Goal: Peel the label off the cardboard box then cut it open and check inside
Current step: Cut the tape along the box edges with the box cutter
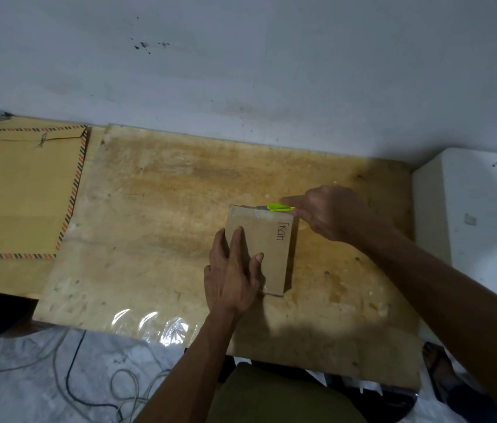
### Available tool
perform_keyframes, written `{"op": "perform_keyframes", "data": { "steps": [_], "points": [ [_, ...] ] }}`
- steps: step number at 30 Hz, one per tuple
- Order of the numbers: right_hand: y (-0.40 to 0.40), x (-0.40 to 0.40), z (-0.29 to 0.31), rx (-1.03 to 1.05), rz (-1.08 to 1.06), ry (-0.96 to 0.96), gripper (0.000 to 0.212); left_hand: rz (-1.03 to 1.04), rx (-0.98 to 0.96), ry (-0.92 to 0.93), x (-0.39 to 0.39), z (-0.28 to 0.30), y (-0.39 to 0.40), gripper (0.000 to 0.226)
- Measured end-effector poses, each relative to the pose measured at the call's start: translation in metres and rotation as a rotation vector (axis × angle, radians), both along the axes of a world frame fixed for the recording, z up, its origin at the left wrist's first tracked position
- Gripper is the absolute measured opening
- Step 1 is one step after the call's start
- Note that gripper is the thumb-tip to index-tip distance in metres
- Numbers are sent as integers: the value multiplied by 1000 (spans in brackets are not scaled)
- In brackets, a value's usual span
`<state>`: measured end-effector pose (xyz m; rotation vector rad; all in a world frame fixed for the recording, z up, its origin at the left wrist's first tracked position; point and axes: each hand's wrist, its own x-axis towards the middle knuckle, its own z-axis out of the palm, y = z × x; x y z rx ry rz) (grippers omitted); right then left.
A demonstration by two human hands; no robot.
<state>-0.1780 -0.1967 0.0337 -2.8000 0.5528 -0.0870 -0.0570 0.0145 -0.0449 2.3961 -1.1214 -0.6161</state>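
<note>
The cardboard box lay closed on the worn wooden table, left hand spread flat on it, right hand gripping a yellow-green cutter at its far edge, near a white wall.

The left hand covers the near left part of the cardboard box, so that corner stays hidden. The right hand swallows most of the yellow-green cutter; its blade is too small to make out. The striped envelope runs off the left edge. The cables run off the bottom edge.
</note>
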Motion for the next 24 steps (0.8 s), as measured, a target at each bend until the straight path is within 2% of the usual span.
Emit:
{"op": "perform_keyframes", "data": {
  "steps": [24],
  "points": [
    [-10,-42,-1,-17,-120,271,41,13,10,-14,-3,7,-2,62]
  ]
}}
